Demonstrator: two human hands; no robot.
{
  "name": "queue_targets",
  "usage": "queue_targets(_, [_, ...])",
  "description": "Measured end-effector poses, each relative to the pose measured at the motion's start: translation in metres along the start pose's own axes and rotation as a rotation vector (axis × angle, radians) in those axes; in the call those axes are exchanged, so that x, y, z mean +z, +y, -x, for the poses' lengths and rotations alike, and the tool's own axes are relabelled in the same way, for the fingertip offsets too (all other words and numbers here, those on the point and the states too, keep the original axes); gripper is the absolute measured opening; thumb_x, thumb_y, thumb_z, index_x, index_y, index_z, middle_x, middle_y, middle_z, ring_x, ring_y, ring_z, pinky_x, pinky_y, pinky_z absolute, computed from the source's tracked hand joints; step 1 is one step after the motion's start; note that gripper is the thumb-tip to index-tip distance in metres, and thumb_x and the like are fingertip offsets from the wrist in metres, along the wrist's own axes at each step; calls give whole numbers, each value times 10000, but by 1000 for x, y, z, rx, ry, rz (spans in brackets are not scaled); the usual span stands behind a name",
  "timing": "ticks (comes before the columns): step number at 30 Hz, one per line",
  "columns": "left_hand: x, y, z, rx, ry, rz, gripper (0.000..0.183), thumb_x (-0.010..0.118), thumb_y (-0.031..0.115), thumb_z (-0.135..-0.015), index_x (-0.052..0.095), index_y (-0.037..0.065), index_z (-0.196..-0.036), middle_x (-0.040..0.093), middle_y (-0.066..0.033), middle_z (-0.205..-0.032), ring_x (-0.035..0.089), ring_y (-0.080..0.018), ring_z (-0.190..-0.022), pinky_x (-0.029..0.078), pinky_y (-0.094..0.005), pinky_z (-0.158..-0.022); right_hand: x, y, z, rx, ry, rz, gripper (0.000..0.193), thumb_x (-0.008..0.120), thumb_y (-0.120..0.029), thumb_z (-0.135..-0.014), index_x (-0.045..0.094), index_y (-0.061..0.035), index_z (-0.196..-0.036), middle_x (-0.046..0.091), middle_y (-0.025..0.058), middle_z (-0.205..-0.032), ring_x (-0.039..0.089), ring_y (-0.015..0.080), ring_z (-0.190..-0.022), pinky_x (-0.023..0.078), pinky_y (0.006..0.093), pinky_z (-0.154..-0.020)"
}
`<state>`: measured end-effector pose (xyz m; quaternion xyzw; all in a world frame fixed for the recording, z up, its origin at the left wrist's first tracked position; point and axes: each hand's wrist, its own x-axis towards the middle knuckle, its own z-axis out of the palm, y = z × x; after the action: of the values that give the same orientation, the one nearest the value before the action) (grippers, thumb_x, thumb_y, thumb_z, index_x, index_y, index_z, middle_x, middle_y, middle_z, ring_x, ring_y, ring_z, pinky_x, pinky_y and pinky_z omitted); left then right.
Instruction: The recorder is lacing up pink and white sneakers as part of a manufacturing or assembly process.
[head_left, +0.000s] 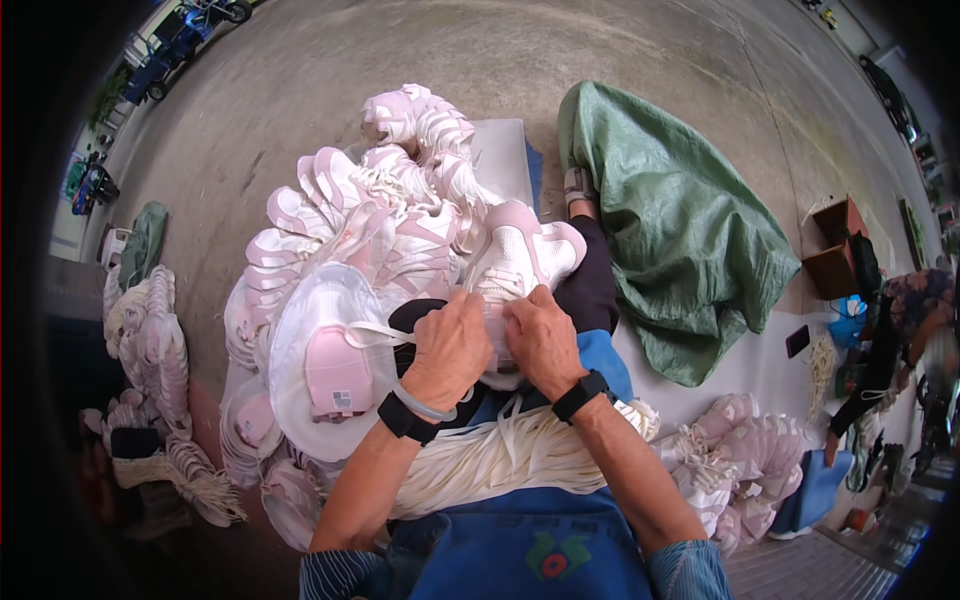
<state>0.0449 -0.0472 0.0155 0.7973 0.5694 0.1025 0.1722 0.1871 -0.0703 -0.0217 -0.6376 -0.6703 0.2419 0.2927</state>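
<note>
A white and pink sneaker upper [510, 262] lies across my lap, its partly laced front facing away from me. My left hand [450, 345] is closed at its near left edge, and a flat white shoelace [372, 331] runs out leftward from the fist. On the opposite edge my right hand [543, 343] pinches the upper, thumb and forefinger together. The fingertips' exact grip is hidden behind the knuckles. Beneath my wrists, a thick bundle of cream shoelaces [500, 455] spreads over the blue apron [530, 545].
Stacked shoe uppers [320, 215] pile up ahead and left, beside a white round piece with a pink tongue [338, 370]. A green tarp [670, 230] lies to the right. More uppers [735, 460] sit at lower right, near a phone [797, 341] and another person's arm [832, 445].
</note>
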Motion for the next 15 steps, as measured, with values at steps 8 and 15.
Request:
queue_targets(8, [4, -4, -4, 2, -9, -39, 44, 545, 36, -782, 563, 16, -817, 601, -180, -860, 624, -407, -730, 498, -480, -630, 6, -7, 3, 0, -43, 177, 94, 591, -48, -768, 560, 8, -836, 520, 191, -893, 615, 396, -711, 515, 470, -587])
queue_targets(15, [5, -30, -1, 84, -18, 283, 74, 566, 109, -855, 583, 41, -877, 586, -155, -865, 596, -372, -830, 473, -441, -703, 6, 6, -2, 7, 79, -110, 101, 602, -62, -762, 655, -20, -837, 568, 183, -829, 608, 370, -723, 489, 449, -656])
